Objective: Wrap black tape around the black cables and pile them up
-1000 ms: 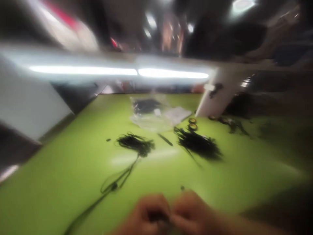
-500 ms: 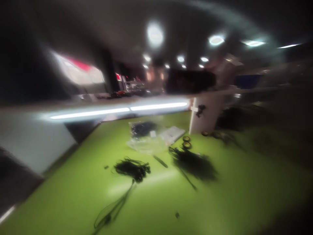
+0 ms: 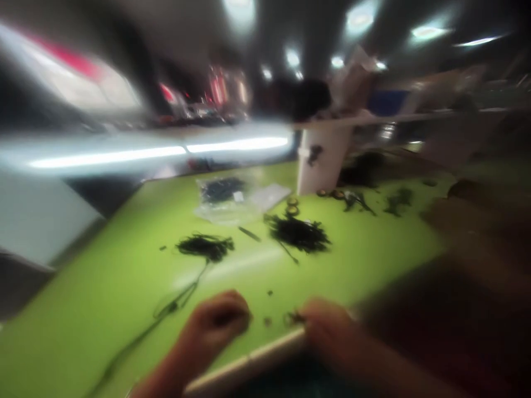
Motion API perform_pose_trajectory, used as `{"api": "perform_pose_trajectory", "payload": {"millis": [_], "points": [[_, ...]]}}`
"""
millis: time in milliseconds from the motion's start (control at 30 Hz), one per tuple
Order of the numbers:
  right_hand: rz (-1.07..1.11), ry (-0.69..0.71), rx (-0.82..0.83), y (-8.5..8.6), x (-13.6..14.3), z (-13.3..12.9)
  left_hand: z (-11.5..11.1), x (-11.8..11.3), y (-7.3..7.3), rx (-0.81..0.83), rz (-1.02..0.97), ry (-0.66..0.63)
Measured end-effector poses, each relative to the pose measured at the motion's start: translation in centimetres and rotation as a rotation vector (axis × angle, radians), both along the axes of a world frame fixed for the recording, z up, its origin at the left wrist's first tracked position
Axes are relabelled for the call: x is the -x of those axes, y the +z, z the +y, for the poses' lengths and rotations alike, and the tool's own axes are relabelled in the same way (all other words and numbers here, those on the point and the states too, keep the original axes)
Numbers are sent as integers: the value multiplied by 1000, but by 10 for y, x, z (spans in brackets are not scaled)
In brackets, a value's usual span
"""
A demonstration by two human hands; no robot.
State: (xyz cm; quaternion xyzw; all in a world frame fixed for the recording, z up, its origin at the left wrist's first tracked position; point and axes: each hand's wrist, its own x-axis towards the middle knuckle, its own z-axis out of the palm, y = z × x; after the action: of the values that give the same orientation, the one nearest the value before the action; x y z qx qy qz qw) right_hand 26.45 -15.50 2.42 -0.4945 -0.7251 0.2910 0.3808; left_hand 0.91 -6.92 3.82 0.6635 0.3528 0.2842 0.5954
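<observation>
Both hands are back in view after showing nowhere half a second ago, and stand apart, unlike a second ago, when they met; camera has swung, so everything sits further left. Left hand (image 3: 222, 314) is curled just above the near table (image 3: 136, 298); can't tell if it grips anything; right hand (image 3: 327, 320), by the table's near edge, pinches a dark looped piece (image 3: 293, 318) at its fingertips, blurred. Between the hands lies a small brownish bit (image 3: 267, 320); just beyond it, a dark bit (image 3: 270, 293). Further back, two black cable bundles: left bundle (image 3: 205, 247), with a long cable (image 3: 174, 307) trailing toward the near left; right bundle (image 3: 298, 234); dark stick (image 3: 249, 234) between them; behind, clear bag (image 3: 226, 213), white packet (image 3: 271, 197), stacked rolls (image 3: 292, 210) touching or just beside the right bundle, can't tell which.
</observation>
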Motion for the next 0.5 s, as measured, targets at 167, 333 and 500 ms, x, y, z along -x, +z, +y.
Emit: {"api": "perform_pose_trajectory", "payload": {"millis": [167,333,500], "points": [[-6,-104,36,13,-7,31,17,-18,-18,403,-70,124],[99,-293,183,21,-3,68,33,-21,-23,435,-77,109],[145,-285,181,24,6,93,50,-15,-39,457,-136,168]]}}
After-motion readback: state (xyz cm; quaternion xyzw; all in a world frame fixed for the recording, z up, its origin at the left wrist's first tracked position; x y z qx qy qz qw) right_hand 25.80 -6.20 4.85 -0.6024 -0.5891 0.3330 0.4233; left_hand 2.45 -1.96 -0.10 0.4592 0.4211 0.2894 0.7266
